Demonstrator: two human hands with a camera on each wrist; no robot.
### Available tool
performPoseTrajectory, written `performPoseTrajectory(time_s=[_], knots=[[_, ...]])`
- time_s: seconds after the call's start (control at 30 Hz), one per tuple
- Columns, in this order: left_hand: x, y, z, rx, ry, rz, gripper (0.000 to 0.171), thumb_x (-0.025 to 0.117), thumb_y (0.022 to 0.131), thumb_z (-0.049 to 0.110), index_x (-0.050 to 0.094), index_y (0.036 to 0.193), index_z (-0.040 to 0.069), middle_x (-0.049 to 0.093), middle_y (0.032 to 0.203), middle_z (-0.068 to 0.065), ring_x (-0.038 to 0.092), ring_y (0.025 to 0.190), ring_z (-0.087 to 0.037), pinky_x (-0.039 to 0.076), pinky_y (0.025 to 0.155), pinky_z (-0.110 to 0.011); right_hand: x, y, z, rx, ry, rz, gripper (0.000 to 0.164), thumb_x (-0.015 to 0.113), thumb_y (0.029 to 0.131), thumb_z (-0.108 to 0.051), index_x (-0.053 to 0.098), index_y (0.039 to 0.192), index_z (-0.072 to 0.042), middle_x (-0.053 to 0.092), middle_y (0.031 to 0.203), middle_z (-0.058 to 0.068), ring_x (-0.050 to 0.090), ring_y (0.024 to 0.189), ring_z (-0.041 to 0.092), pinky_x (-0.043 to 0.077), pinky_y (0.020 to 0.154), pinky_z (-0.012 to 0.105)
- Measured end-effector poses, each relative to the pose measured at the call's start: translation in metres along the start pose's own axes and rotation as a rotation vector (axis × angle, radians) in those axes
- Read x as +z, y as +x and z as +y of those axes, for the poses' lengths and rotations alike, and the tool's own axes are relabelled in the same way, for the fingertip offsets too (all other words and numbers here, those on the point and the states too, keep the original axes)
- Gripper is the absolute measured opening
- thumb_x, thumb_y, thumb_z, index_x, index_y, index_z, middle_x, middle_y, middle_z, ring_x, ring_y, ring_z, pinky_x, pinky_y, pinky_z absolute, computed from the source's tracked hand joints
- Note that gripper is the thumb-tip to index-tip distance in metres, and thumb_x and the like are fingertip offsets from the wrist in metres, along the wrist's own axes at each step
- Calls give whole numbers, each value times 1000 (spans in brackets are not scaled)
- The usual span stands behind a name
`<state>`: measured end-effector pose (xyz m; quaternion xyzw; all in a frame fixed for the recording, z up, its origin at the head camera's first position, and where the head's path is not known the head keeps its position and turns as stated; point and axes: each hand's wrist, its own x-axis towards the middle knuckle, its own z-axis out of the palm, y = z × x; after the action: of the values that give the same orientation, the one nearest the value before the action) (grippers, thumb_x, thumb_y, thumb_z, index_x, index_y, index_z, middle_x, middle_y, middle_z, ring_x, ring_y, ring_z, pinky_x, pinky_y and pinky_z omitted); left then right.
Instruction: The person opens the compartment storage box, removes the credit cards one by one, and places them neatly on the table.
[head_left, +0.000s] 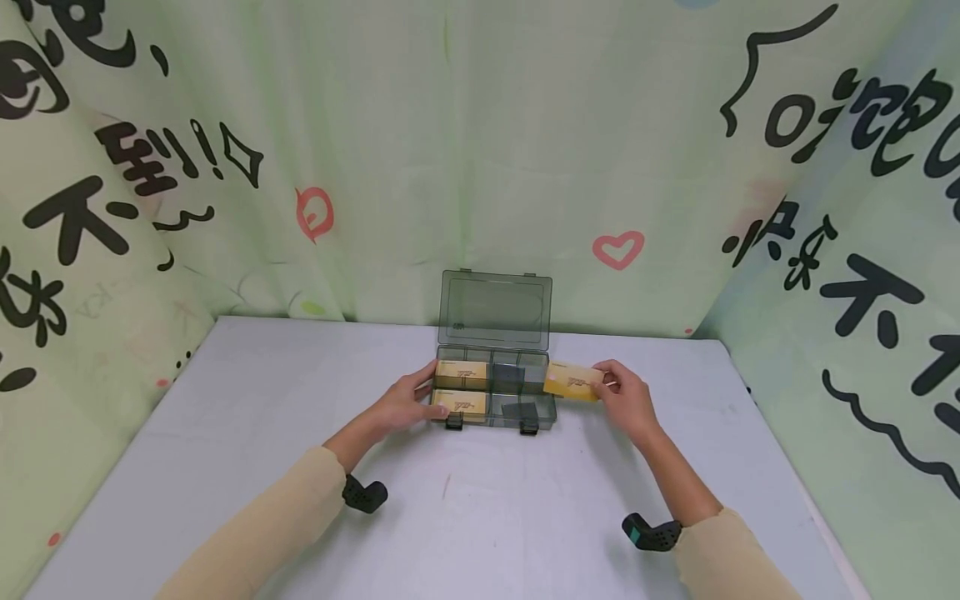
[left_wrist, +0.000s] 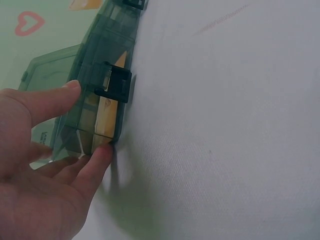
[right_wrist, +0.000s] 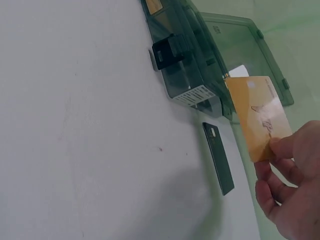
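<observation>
A see-through dark plastic storage box with several compartments sits on the table, its lid raised at the back. My left hand grips the box at its left end, thumb by the front and fingers along the side wall. Between thumb and fingers, my right hand pinches a yellow card by one end. In the head view, that card's other end overlaps the box's right edge. A yellow card shows in the back left compartment and another yellow card in the front left one.
Beside the box's right end, a flat dark rectangular piece with a small slot lies on the white table. Two dark latches hang at the box front, including the left latch. A printed curtain rises behind the table.
</observation>
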<state>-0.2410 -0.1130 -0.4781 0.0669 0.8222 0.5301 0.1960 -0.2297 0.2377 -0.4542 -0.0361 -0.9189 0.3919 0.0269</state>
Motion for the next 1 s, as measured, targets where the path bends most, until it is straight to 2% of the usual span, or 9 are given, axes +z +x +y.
performPoseTrajectory(time_s=[0.13,0.27,0.4,0.57,0.73,0.83,1.0], knots=[[0,0,0,1,0,-1,92,73,85,12,15,156,19,20,162,-8,31,145,-33,28,118,-49,-8,-1,7,13,-34,10,24,54,98,-8,58,121,-3,59,105,18,56,91,26,46,66,18],[-1,0,0,-2,3,-1,92,73,85,12,15,157,19,20,162,-8,31,145,-33,28,118,-49,-13,-1,15,16,-72,13,24,54,96,-6,59,120,-2,58,103,19,56,91,29,47,69,23],[-1,0,-1,-10,10,0,93,74,85,13,15,157,19,20,162,-8,31,145,-33,28,118,-50,-13,-3,25,46,-115,-45,24,55,94,-5,60,118,-2,59,102,20,56,94,31,47,74,29],[0,1,-2,-14,1,-2,92,73,85,12,15,157,19,20,162,-8,30,145,-33,27,118,-50,-9,-5,33,68,-147,-115,27,58,92,-6,61,118,0,59,102,20,54,95,32,46,71,28],[1,1,-2,-16,-3,0,92,73,85,12,15,157,20,20,162,-7,30,145,-32,28,118,-49,-2,-5,34,35,-183,-142,27,64,88,-6,64,114,2,61,96,18,55,90,29,45,66,26],[1,1,-1,-9,0,1,92,73,85,12,15,157,19,20,162,-8,31,145,-33,28,118,-50,1,-5,33,26,-210,-152,26,66,87,-5,66,111,3,58,88,14,52,84,25,40,64,26],[0,1,-1,-4,-3,1,92,74,85,12,15,156,19,21,162,-8,31,145,-32,27,118,-49,6,-3,24,58,-291,-171,28,66,87,-7,63,113,4,56,85,13,49,81,24,41,66,30]])
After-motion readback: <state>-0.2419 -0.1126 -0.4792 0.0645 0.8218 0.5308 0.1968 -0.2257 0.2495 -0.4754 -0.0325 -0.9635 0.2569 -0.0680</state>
